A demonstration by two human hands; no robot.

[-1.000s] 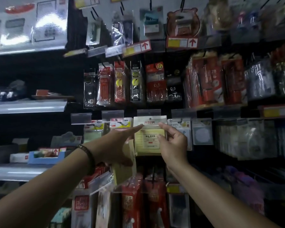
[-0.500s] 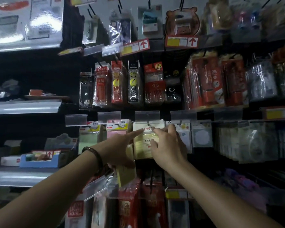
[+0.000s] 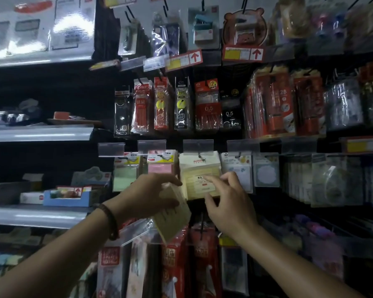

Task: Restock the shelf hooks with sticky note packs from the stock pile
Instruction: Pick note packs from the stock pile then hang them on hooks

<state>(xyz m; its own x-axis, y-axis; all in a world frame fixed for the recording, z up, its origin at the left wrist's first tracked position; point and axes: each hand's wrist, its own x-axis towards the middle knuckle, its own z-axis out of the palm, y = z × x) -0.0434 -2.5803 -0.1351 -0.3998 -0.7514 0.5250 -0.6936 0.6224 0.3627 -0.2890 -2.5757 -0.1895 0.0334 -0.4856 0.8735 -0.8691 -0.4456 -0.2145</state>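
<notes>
Left hand (image 3: 149, 196): fingers were curled round a tilted stack of pale yellow wrapped sticky note packs (image 3: 174, 218).
Right hand (image 3: 228, 203): fingers were loosely spread, index tip laid on the yellow rectangular hanging pack (image 3: 199, 181).
Shelf hook (image 3: 199, 156): the hanging pack was hung there, beside a pink pack (image 3: 160, 171).

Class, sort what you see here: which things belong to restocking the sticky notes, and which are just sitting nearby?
Belong: left hand gripping the held yellow packs; right hand at the hung yellow pack; the hook it hangs on.
Just nearby: pencil packs above; blue box on the left shelf; bear-shaped card up top; red packs below.
</notes>
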